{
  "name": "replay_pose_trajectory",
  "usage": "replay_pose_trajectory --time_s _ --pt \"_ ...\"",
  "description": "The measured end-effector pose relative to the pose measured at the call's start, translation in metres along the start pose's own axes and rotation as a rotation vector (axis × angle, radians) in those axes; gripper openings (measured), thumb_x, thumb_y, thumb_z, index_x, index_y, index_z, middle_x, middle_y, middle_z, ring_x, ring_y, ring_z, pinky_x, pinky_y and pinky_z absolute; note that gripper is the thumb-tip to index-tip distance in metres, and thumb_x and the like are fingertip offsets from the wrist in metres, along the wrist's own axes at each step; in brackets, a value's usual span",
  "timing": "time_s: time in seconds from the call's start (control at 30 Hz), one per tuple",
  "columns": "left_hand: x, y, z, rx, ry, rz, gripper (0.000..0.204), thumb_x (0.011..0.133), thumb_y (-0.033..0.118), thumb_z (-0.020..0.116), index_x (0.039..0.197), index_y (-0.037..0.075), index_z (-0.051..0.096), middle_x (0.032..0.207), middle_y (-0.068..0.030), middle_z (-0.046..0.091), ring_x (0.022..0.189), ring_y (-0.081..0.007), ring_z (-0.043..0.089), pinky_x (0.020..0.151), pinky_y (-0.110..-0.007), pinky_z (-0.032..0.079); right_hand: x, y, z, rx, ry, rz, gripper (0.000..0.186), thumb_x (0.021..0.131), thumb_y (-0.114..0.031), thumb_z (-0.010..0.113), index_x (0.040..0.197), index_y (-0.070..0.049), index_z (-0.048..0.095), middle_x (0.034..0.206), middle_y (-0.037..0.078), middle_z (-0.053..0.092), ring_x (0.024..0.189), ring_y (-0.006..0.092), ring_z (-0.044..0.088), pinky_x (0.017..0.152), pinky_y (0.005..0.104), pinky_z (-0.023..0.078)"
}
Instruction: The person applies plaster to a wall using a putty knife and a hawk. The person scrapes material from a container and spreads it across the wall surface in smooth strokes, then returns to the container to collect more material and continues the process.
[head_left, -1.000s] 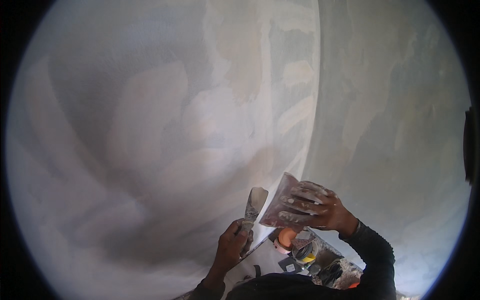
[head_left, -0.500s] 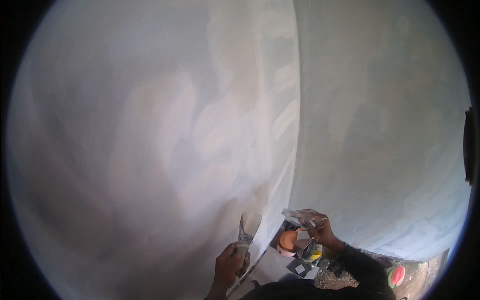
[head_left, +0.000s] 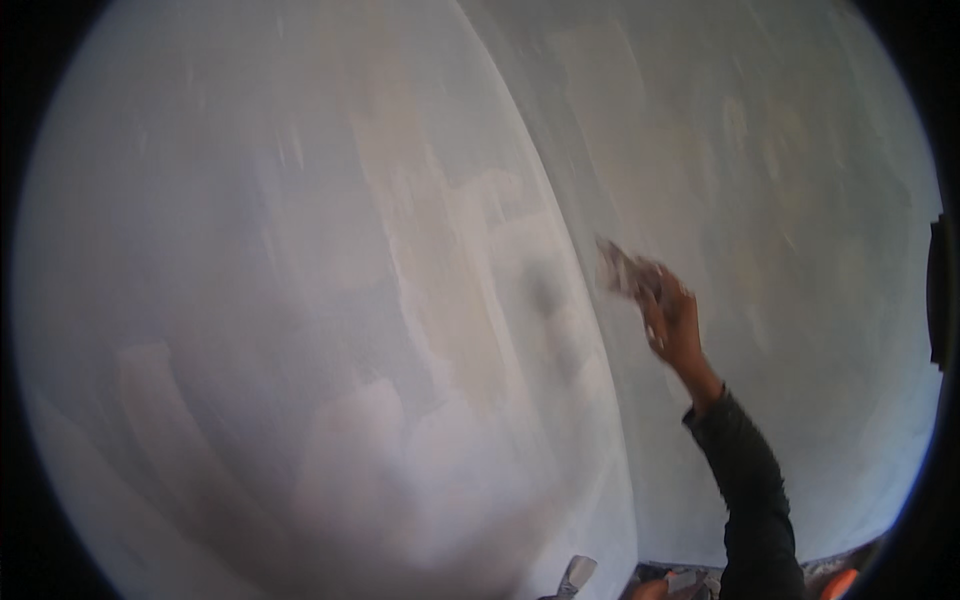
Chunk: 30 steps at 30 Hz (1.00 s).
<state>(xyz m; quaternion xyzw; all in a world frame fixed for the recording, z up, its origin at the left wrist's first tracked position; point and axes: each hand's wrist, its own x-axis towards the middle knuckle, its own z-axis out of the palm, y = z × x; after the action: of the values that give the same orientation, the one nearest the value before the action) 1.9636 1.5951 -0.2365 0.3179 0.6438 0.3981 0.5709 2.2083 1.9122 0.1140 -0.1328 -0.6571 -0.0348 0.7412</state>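
My right hand (head_left: 672,310) is raised in front of the wall, at the right of the inside corner. Its fingers are closed round a putty knife (head_left: 612,270), whose pale-smeared blade is blurred and points up and left toward the corner line. Whether the blade touches the wall I cannot tell. At the bottom edge, the blade of a second putty knife (head_left: 577,575) sticks up. My left hand lies outside the picture. The left wall (head_left: 440,250) bears pale and beige patches of filler, with a lighter band along the corner.
The grey-green right wall (head_left: 780,250) meets the left wall along a curved-looking corner line. Low down near the corner lie an orange thing (head_left: 652,590) and other cut-off items. Another orange-red thing (head_left: 840,584) shows at the lower right.
My right hand has risen with its putty knife from low by the corner to mid-height. The view has shifted upward, and my left hand has dropped out of it, leaving its knife's blade showing.
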Motion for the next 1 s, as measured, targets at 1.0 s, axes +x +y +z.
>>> replay_pose_trajectory --time_s 1.0 --pt "0.03 -0.493 0.22 -0.135 -0.417 0.34 0.025 0.101 0.031 0.06 0.118 0.012 0.062 0.076 -0.0002 0.059 0.06 -0.0126 0.055 0.051 -0.028 0.044 -0.289 -0.204 -0.151 -0.132 -0.096 -0.761 0.046 0.088 -0.008 0.069 0.132 -0.02 0.068 0.093 0.015 0.072 0.075 0.0307 0.064 0.077 0.0438 0.055"
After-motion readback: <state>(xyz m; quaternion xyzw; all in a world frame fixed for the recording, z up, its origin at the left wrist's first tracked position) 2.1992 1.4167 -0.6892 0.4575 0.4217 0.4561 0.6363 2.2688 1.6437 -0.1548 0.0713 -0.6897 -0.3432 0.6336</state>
